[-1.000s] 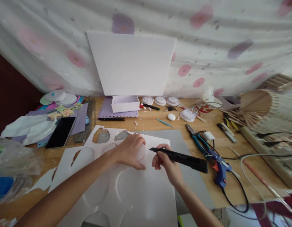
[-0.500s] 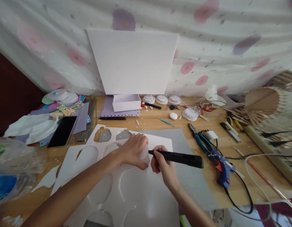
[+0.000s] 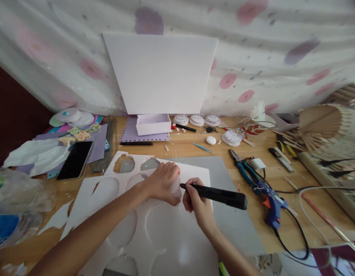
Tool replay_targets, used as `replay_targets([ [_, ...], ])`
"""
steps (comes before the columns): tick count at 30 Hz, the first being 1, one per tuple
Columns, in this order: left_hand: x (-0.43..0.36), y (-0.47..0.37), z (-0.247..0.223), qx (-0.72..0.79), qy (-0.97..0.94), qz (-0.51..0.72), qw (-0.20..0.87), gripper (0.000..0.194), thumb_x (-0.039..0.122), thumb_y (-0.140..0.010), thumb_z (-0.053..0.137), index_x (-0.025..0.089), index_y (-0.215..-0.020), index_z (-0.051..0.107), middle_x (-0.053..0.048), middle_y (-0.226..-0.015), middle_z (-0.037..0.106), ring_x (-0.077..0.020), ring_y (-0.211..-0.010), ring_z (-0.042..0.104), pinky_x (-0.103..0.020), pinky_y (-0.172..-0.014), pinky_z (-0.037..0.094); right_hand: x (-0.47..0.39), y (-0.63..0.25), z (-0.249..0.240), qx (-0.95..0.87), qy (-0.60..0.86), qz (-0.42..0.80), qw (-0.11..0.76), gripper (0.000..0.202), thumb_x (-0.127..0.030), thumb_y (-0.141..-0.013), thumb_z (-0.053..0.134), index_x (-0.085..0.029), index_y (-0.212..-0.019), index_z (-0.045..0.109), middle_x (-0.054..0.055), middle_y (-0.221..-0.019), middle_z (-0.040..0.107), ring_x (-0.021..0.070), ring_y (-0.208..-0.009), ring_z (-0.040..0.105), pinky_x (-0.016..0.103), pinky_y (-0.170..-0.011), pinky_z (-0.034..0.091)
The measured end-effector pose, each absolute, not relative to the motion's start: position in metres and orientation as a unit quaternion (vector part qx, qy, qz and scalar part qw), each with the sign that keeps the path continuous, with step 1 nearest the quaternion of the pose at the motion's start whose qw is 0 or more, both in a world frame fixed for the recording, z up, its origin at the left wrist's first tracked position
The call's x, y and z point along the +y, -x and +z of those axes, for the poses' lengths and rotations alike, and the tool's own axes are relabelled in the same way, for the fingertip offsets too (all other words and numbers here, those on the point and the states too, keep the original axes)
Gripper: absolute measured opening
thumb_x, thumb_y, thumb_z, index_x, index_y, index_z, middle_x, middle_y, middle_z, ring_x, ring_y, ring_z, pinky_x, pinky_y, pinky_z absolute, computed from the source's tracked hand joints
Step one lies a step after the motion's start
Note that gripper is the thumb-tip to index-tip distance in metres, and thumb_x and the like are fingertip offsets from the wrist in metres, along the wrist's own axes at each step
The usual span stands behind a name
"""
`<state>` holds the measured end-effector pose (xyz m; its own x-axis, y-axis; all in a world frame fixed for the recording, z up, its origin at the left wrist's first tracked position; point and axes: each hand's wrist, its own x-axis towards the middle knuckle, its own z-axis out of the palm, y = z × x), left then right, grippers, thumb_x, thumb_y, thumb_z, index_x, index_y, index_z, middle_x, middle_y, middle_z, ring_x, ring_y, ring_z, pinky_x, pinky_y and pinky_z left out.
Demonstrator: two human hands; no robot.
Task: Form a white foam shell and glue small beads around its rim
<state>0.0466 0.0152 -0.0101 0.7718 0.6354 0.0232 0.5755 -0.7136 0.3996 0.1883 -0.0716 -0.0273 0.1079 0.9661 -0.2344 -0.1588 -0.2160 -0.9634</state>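
Observation:
My right hand (image 3: 197,194) grips a thick black marker (image 3: 220,196). The marker slants, and its thin tip touches or nearly touches the edge of a round white disc (image 3: 176,186). My left hand (image 3: 165,183), with fingers bent, holds that disc down on a white foam sheet (image 3: 141,226); most of the disc is hidden under the palm. Several round holes are cut through the sheet, some with ragged edges. Beneath it lies a grey cutting mat (image 3: 235,218), which shows on the right.
Pliers (image 3: 240,168) and a blue glue gun (image 3: 271,207) with its cable lie at right. A black phone (image 3: 75,160) is at left. Behind stand a white open box (image 3: 153,125), stacked white discs (image 3: 231,138) and a leaning white board (image 3: 162,73).
The marker's tip and my right hand have shifted very slightly left along the disc's edge. My left hand stays in place on the disc.

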Motion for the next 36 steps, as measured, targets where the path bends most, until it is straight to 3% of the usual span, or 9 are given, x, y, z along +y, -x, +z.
replay_targets([
  [14, 0.016, -0.048, -0.013, 0.319, -0.925, 0.096, 0.182, 0.057, 0.042, -0.048, 0.069, 0.013, -0.092, 0.046, -0.01, -0.093, 0.054, -0.0257, -0.086, 0.05, -0.037, -0.074, 0.038, -0.076, -0.183, -0.027, -0.369, 0.556, 0.543, 0.51, 0.019, -0.04, -0.087, 0.046, -0.023, -0.088, 0.038, -0.011, -0.04, 0.043, 0.0073, -0.036, 0.031, 0.019, -0.039, 0.021],
  [20, 0.014, -0.051, -0.014, 0.325, -0.923, 0.084, 0.189, 0.05, 0.039, -0.05, 0.067, 0.016, -0.088, 0.045, -0.01, -0.093, 0.054, -0.0267, -0.087, 0.051, -0.037, -0.074, 0.037, -0.081, -0.182, -0.024, -0.376, 0.576, 0.531, 0.495, 0.015, -0.036, -0.087, 0.046, -0.023, -0.087, 0.038, -0.011, -0.04, 0.042, 0.0074, -0.037, 0.03, 0.019, -0.04, 0.02],
  [24, 0.018, -0.049, -0.017, 0.338, -0.92, 0.081, 0.182, 0.052, 0.04, -0.048, 0.068, 0.015, -0.088, 0.047, -0.01, -0.091, 0.054, -0.0268, -0.086, 0.051, -0.038, -0.075, 0.037, -0.085, -0.188, -0.025, -0.398, 0.566, 0.529, 0.492, 0.015, -0.036, -0.088, 0.045, -0.024, -0.091, 0.038, -0.01, -0.043, 0.044, 0.0086, -0.039, 0.033, 0.019, -0.042, 0.024],
  [27, 0.025, -0.043, -0.02, 0.35, -0.915, 0.07, 0.189, 0.058, 0.046, -0.049, 0.071, 0.015, -0.092, 0.049, -0.01, -0.096, 0.054, -0.0277, -0.09, 0.05, -0.038, -0.079, 0.038, -0.083, -0.204, -0.028, -0.452, 0.597, 0.453, 0.484, 0.014, -0.035, -0.088, 0.044, -0.023, -0.094, 0.04, -0.009, -0.048, 0.045, 0.01, -0.042, 0.038, 0.02, -0.045, 0.03],
  [31, 0.033, -0.034, -0.02, 0.343, -0.913, 0.058, 0.212, 0.067, 0.056, -0.052, 0.073, 0.017, -0.101, 0.049, -0.009, -0.104, 0.052, -0.0285, -0.099, 0.048, -0.039, -0.088, 0.037, -0.066, -0.241, -0.041, -0.588, 0.687, 0.234, 0.357, 0.023, -0.03, -0.085, 0.05, -0.022, -0.105, 0.043, -0.004, -0.061, 0.051, 0.0143, -0.052, 0.049, 0.024, -0.052, 0.038],
  [34, 0.035, -0.029, -0.012, 0.333, -0.913, 0.064, 0.227, 0.071, 0.058, -0.055, 0.072, 0.019, -0.109, 0.048, -0.009, -0.108, 0.049, -0.029, -0.105, 0.045, -0.041, -0.093, 0.036, -0.049, -0.267, -0.053, -0.745, 0.618, 0.124, 0.219, 0.033, -0.009, -0.081, 0.043, -0.019, -0.113, 0.047, 0.007, -0.089, 0.058, 0.0212, -0.081, 0.056, 0.031, -0.071, 0.044],
  [36, 0.033, -0.027, -0.004, 0.325, -0.915, 0.077, 0.226, 0.071, 0.055, -0.057, 0.073, 0.019, -0.113, 0.047, -0.009, -0.109, 0.049, -0.0291, -0.106, 0.045, -0.042, -0.093, 0.036, -0.04, -0.277, -0.056, -0.788, 0.596, 0.073, 0.137, 0.05, 0.002, -0.073, 0.04, -0.018, -0.117, 0.051, 0.01, -0.093, 0.057, 0.0232, -0.085, 0.054, 0.034, -0.075, 0.044],
])
